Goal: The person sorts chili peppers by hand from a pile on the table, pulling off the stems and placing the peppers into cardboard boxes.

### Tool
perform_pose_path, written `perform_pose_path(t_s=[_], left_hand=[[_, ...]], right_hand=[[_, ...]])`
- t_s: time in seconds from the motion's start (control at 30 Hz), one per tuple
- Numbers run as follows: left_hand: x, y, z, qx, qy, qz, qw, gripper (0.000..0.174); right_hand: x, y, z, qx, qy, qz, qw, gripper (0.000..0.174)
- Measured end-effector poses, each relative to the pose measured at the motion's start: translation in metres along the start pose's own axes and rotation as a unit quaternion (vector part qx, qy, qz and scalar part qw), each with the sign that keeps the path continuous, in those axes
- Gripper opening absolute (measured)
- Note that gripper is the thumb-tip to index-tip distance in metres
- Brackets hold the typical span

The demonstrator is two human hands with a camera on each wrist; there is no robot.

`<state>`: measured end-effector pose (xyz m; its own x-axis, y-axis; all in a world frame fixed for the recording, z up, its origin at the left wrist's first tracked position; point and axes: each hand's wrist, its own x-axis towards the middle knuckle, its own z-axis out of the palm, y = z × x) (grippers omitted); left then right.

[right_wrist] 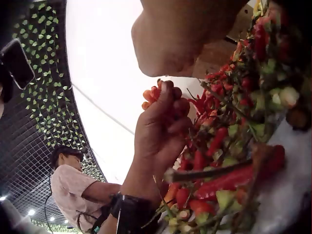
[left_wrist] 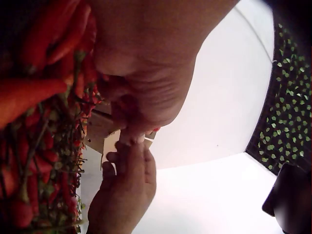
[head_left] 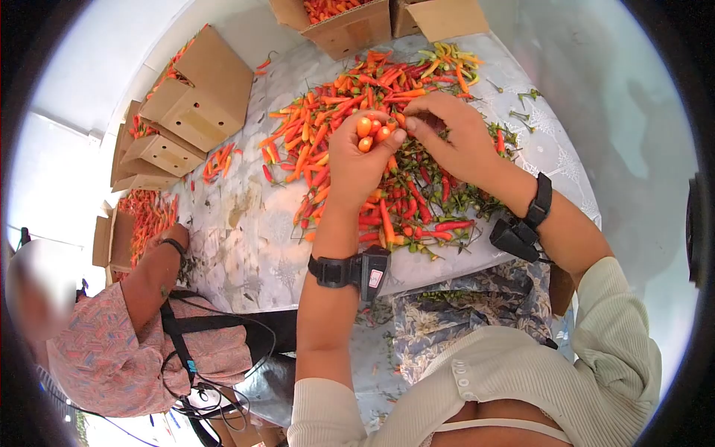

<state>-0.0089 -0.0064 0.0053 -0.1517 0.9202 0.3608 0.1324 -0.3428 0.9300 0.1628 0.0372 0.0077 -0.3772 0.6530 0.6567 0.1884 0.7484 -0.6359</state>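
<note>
My left hand (head_left: 356,167) grips a small bunch of red-orange chili peppers (head_left: 365,128), their rounded ends facing up beside the thumb. The same bunch (right_wrist: 152,95) shows above the curled fingers in the right wrist view. Close against it, my right hand (head_left: 456,141) has thumb and forefinger together at an orange chili pepper (head_left: 400,119) on the bunch's edge. In the left wrist view, the right hand's fingertips (left_wrist: 136,140) meet the left hand. Below both hands spreads a large pile of red, orange and yellow chili peppers (head_left: 387,216), many with green stems.
The pile lies on a patterned white tablecloth (head_left: 261,253). Cardboard boxes of peppers stand at the back (head_left: 350,33) and along the left (head_left: 212,89). Loose green stems (head_left: 521,115) lie on the right. Another person (head_left: 126,335) works at the left, an arm at a box.
</note>
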Motion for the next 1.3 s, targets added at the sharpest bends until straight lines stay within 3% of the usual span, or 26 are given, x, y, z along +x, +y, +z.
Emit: perform_pose_path(t_s=[0.03, 0.13, 0.23, 0.5, 0.83, 0.93, 1.03, 1.13, 1.23, 1.3], left_hand=[[0.001, 0.001, 0.001, 0.030, -0.008, 0.019, 0.999, 0.025], [0.001, 0.002, 0.000, 0.101, -0.028, 0.046, 0.993, 0.025], [0.000, 0.002, 0.001, 0.126, -0.035, 0.032, 0.991, 0.023], [-0.001, 0.000, 0.007, 0.098, -0.021, 0.041, 0.994, 0.022], [0.000, 0.002, 0.006, 0.117, -0.066, 0.053, 0.990, 0.023], [0.000, 0.000, 0.005, 0.098, -0.056, 0.059, 0.992, 0.023], [-0.001, 0.005, 0.004, 0.078, -0.042, 0.045, 0.995, 0.022], [0.000, 0.005, 0.004, 0.084, -0.038, 0.057, 0.994, 0.023], [0.000, 0.005, 0.003, 0.079, -0.028, 0.043, 0.996, 0.024], [0.000, 0.004, 0.002, 0.075, -0.011, 0.030, 0.997, 0.024]], right_hand=[[0.001, -0.005, -0.003, 0.050, 0.023, 0.015, 0.998, 0.019], [0.006, -0.002, -0.006, -0.015, 0.007, -0.115, 0.993, 0.018], [0.003, 0.002, 0.001, 0.009, 0.013, -0.117, 0.993, 0.015], [0.004, 0.005, -0.001, 0.001, 0.012, -0.091, 0.996, 0.010], [0.004, 0.008, -0.002, 0.008, -0.034, -0.075, 0.997, 0.007], [0.003, 0.011, 0.000, -0.010, 0.000, -0.021, 1.000, 0.010], [0.007, 0.007, -0.007, 0.023, 0.005, 0.107, 0.994, 0.013], [0.008, 0.019, -0.004, -0.028, 0.070, 0.029, 0.997, 0.014], [0.009, 0.019, -0.006, -0.088, 0.062, -0.044, 0.993, 0.011], [0.008, 0.015, -0.006, -0.044, 0.016, 0.000, 0.999, 0.011]])
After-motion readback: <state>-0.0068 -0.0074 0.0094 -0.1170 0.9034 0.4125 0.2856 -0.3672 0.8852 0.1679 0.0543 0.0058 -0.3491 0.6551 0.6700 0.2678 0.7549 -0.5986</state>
